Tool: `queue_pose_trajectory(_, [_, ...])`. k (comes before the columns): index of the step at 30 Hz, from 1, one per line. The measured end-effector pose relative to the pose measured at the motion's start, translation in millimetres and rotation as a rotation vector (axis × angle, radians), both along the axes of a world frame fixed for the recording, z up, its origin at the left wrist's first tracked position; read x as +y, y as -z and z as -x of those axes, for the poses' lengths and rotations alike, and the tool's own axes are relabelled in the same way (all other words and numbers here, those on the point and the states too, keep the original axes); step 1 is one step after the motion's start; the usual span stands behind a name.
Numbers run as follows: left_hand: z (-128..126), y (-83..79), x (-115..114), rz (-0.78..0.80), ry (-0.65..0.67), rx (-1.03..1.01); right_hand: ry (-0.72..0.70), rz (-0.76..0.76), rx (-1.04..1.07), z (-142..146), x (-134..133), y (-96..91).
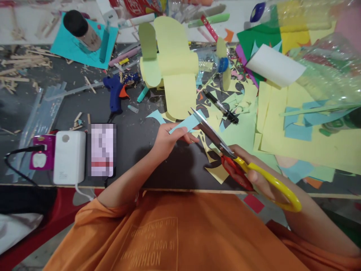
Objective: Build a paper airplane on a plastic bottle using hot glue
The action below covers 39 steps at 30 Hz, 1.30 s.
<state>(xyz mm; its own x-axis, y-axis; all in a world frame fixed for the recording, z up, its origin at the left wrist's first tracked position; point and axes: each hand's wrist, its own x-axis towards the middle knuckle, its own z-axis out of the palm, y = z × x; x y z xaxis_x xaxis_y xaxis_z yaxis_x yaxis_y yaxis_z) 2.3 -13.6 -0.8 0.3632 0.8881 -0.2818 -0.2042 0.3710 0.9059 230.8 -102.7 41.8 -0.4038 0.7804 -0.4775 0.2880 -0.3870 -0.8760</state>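
My left hand pinches a small strip of light blue paper between thumb and fingers. My right hand is closed around the yellow and red handles of a pair of scissors. The scissor blades point up and left, their tips at the far end of the blue strip; whether they are cutting it I cannot tell. Just beyond my hands lies an aeroplane-like model, a plastic bottle wrapped in pale yellow paper with paper wings and a blue cap.
A blue glue gun, a phone and a white power bank lie on the left. Paper scraps and a black marker lie right of the model. Yellow paper sheets and clear bottles cover the right side. A dark-capped bottle stands far left.
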Motion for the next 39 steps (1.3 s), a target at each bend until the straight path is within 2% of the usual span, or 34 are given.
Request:
queue_pose_trajectory(7, [-0.6,-0.8,1.2,0.018,-0.014,0.015,0.036,0.014,0.063,6.1,1.9,0.8])
queue_pose_trajectory(16, [-1.6,-3.3,1.6,0.017,-0.024,0.027,0.057,0.098,0.041,13.1,4.2,-9.7])
queue_pose_trajectory(22, [-0.3,-0.6,1.1,0.011,-0.023,-0.013,0.126,0.1,0.02,17.1,2.4,-3.8])
queue_pose_trajectory(32, [0.4,1.5,1.8,0.016,-0.011,-0.013,0.099,0.074,-0.036,16.7,0.1,0.8])
queue_pose_trajectory(36, [1.8,1.4,2.5,0.037,0.018,0.03,0.092,-0.124,-0.148,5.5,-1.1,8.5])
queue_pose_trajectory(39, [0.9,-0.6,3.5,0.05,0.016,0.056,0.188,-0.227,-0.469,-11.3,2.0,8.3])
